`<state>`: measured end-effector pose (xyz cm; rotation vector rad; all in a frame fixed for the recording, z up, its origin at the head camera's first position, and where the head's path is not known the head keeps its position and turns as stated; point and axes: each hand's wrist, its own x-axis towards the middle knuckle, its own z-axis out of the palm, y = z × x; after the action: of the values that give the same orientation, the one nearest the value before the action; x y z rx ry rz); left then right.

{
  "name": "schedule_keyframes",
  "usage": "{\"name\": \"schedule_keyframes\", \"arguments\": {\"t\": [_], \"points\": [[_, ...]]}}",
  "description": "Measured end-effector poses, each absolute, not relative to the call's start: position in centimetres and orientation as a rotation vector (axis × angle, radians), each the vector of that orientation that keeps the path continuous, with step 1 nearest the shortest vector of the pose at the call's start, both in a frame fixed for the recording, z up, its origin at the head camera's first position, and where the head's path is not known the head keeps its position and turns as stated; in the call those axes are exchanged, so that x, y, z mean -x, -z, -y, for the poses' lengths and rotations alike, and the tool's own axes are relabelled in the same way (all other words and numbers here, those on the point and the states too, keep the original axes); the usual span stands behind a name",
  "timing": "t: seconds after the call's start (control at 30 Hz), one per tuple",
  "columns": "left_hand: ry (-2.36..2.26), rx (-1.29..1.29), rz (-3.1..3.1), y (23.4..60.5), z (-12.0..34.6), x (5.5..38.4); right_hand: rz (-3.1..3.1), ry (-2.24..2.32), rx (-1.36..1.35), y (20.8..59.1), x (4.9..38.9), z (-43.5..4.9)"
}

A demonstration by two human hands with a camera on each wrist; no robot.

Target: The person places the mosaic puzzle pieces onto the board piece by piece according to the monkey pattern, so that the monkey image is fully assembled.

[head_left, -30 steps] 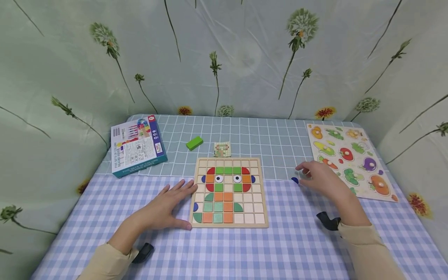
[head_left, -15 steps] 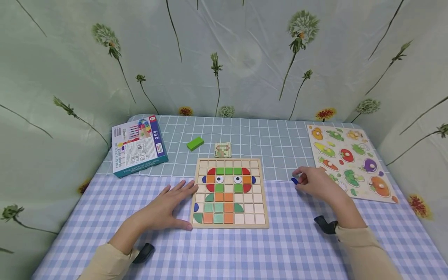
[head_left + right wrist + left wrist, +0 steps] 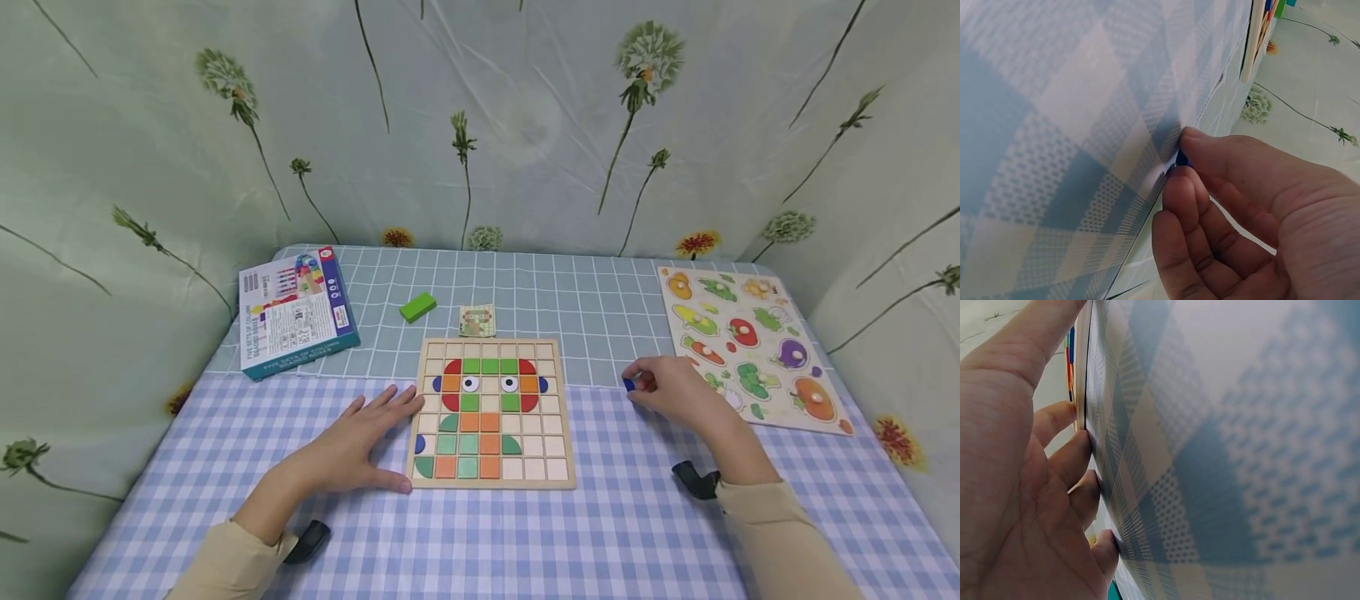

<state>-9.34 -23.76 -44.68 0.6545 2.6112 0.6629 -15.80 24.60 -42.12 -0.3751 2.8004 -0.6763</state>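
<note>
My right hand [image 3: 678, 392] pinches a small blue half-round tile [image 3: 629, 384] between thumb and fingertips, low over the cloth to the right of the board. In the right wrist view only a bit of the blue tile [image 3: 1183, 159] shows between thumb and finger. With fingers spread, my left hand [image 3: 348, 450] touches the left edge of the wooden grid board [image 3: 567, 425]; thumb and fingertips meet the frame. Red, green, orange, teal and blue tiles and two eye tiles [image 3: 470, 383] lie in its cells. Another blue half-round tile [image 3: 420, 444] sits in a left-column cell.
A small picture card [image 3: 477, 320] lies behind the board, with a green block [image 3: 417, 307] to its left. A boxed toy set [image 3: 296, 312] stands at the back left. At the right lies a vegetable peg puzzle [image 3: 757, 350], close to my right hand.
My right hand has come down to the blue half-round tile on the cloth and closed its thumb and fingers on it. The left hand stays at the board's edge.
</note>
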Motion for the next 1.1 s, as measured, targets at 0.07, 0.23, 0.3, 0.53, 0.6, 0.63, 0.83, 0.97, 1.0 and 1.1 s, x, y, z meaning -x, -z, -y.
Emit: {"name": "schedule_keyframes", "arguments": {"t": [0.07, 0.23, 0.3, 0.53, 0.6, 0.63, 0.83, 0.97, 1.0, 1.1], "points": [[-0.665, -0.648, -2.609, 44.7, 23.8, 9.3, -2.803, 0.668, 0.379, 42.2, 15.9, -24.5], [-0.664, -0.642, -2.601, 44.6, 23.7, 9.3, -2.815, 0.648, 0.39, 42.6, 16.1, -24.5], [-0.665, -0.644, -2.597, 44.6, 23.6, 9.3, -2.822, 0.647, 0.389, 42.6, 16.0, -24.5], [-0.639, -0.667, -2.614, 44.5, 23.7, 9.3, -2.852, 0.666, 0.415, 41.9, 15.9, -23.0], [-0.64, -0.667, -2.616, 44.5, 23.8, 9.3, -2.858, 0.683, 0.448, 41.5, 15.8, -22.1], [-0.643, -0.665, -2.615, 44.5, 23.8, 9.3, -2.862, 0.695, 0.472, 41.3, 15.8, -21.7], [-0.654, -0.647, -2.603, 44.5, 23.8, 9.2, -2.85, 0.743, 0.584, 40.5, 15.6, -18.6], [-0.654, -0.648, -2.606, 44.6, 23.8, 9.1, -2.825, 0.776, 0.616, 40.2, 15.6, -16.0], [-0.653, -0.65, -2.609, 44.6, 23.7, 9.1, -2.816, 0.789, 0.628, 40.2, 15.6, -15.4], [-0.655, -0.658, -2.611, 44.5, 23.7, 9.2, -2.785, 0.83, 0.705, 40.2, 15.7, -13.6]]}}
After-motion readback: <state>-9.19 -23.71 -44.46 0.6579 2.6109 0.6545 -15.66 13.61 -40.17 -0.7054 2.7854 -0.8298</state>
